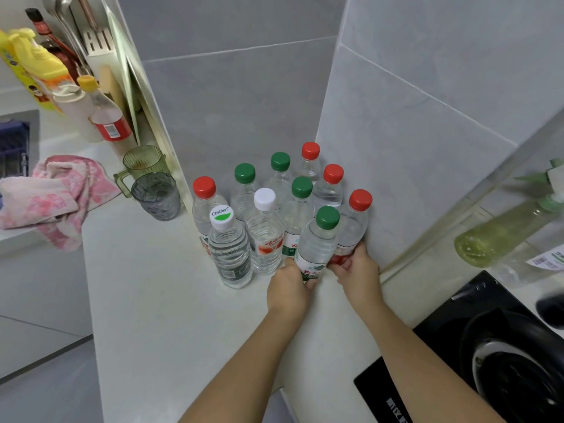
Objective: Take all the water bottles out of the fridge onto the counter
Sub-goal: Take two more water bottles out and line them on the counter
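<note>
Several water bottles stand clustered on the white counter in the corner of the grey tiled walls, with red, green and white caps. My left hand grips the base of the nearest green-capped bottle. My right hand grips the base of a red-capped bottle right beside it, against the right wall. Both bottles stand upright on the counter. A Cestbon bottle and a white-capped bottle stand just left of my hands. The fridge is not in view.
Two plastic cups stand left of the bottles, with a pink towel beyond them. Sauce and cleaning bottles line the far left. A black stove with a pan lies at the right, and a green spray bottle behind it.
</note>
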A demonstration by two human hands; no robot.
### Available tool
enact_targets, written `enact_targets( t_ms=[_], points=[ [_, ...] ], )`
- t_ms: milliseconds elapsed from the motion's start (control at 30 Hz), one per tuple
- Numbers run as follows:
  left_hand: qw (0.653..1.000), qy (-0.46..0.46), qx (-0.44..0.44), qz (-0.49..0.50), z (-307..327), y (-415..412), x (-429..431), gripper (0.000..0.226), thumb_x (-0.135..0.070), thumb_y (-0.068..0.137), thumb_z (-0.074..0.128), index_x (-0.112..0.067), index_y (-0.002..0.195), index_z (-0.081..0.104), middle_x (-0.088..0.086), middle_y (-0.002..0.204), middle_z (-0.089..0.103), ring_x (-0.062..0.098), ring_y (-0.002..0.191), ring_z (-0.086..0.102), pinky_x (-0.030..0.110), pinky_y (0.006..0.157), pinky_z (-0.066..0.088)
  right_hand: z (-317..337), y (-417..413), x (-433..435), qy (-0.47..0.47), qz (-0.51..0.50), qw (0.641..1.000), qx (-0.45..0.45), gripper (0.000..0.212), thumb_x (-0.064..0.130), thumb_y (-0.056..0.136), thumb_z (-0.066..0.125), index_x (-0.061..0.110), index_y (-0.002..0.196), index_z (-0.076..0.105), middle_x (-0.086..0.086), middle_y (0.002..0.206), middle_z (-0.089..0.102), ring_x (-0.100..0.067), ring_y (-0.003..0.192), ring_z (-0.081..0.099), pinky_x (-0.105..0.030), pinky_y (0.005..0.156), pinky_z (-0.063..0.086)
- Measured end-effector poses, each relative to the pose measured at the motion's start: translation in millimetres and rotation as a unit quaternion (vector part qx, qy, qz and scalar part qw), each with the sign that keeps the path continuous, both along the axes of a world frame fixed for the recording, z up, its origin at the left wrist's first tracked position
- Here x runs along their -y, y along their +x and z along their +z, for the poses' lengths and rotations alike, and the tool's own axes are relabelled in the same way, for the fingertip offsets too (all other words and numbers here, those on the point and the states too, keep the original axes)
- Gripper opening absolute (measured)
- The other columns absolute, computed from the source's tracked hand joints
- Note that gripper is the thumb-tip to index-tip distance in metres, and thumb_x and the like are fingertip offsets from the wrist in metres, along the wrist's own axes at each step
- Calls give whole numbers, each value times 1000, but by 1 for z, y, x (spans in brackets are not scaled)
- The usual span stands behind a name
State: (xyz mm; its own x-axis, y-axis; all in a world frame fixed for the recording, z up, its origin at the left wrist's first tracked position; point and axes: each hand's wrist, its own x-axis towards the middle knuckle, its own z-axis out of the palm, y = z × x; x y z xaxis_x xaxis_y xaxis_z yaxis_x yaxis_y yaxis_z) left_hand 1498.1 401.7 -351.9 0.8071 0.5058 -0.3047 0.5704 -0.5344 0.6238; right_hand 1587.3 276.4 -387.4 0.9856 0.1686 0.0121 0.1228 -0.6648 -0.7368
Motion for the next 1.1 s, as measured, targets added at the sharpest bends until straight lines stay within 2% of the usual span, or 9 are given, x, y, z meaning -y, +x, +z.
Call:
enact_targets(
  t_ms=[133, 333, 533, 733, 833, 900, 967, 1033, 1100],
  points=[
    [1000, -4, 8, 1, 0, -2, 1, 48, -39, 85, 69, -7, 114, 49, 12, 110, 66, 32, 102, 62, 31, 70, 42, 0, -3, 3, 13, 2, 1000, 9, 44, 18, 73, 84, 11, 102, 52, 11, 65, 56, -15, 61, 61, -39, 66, 55],
    [1000, 9, 8, -19, -1, -5, 0, 50, -43, 87, 65, -8, 117, 45, 12, 111, 65, 33, 103, 62, 35, 75, 48, -12, -5, 11, 21, 15, 999, 18, 24, 11, 79, 79, 11, 93, 60, 13, 66, 55, -11, 61, 56, -48, 64, 56],
    [1000, -1, 14, -19, -4, -3, -1, 51, -44, 88, 64, -8, 118, 44, 14, 111, 66, 34, 102, 62, 37, 76, 49, -18, -3, 9, 19, 13, 1000, 21, 20, 9, 80, 77, 14, 90, 60, 9, 66, 56, -23, 65, 62, -50, 62, 55],
    [1000, 6, 12, -21, -4, -3, -2, 51, -45, 87, 65, -9, 117, 44, 13, 110, 66, 33, 102, 62, 36, 74, 47, -18, -3, 10, 15, 14, 999, 26, 20, 11, 80, 76, 16, 90, 59, 6, 64, 56, -24, 62, 61, -49, 60, 55],
    [1000, 13, 5, -20, -4, -6, -2, 55, -49, 85, 66, -11, 117, 44, 11, 110, 66, 32, 102, 62, 35, 75, 47, -17, -4, 12, 8, 13, 1000, 20, 24, 21, 80, 78, 20, 90, 56, 5, 66, 54, -23, 62, 60, -48, 59, 55],
    [1000, 12, -6, -20, -3, -9, -4, 61, -53, 81, 68, -12, 119, 43, 10, 112, 65, 32, 104, 62, 35, 76, 47, -14, -7, 12, 16, 4, 1000, 18, 28, 24, 79, 79, 22, 98, 58, 6, 69, 53, -21, 63, 59, -47, 60, 55],
    [999, 13, -22, -24, -3, -15, -9, 65, -55, 79, 69, -12, 120, 43, 9, 114, 64, 32, 106, 61, 35, 77, 45, -5, -16, 11, 33, -12, 999, 24, 42, 22, 79, 80, 20, 115, 60, 6, 77, 53, -19, 67, 57, -35, 62, 55],
    [999, 21, -34, -28, -3, -28, -19, 63, -55, 81, 66, -12, 121, 45, 9, 115, 64, 32, 108, 60, 34, 78, 45, 4, -29, 10, 45, -25, 998, 21, 59, 16, 78, 80, 18, 131, 54, 0, 91, 54, -19, 70, 58, -22, 66, 49],
    [999, 24, -37, -14, -5, -48, -32, 53, -54, 85, 62, -12, 116, 51, 9, 110, 65, 31, 104, 60, 34, 78, 46, 10, -46, 5, 61, -41, 997, -10, 69, 13, 77, 80, 17, 137, 47, -5, 96, 54, -20, 70, 60, -28, 71, 51]
  ],
)
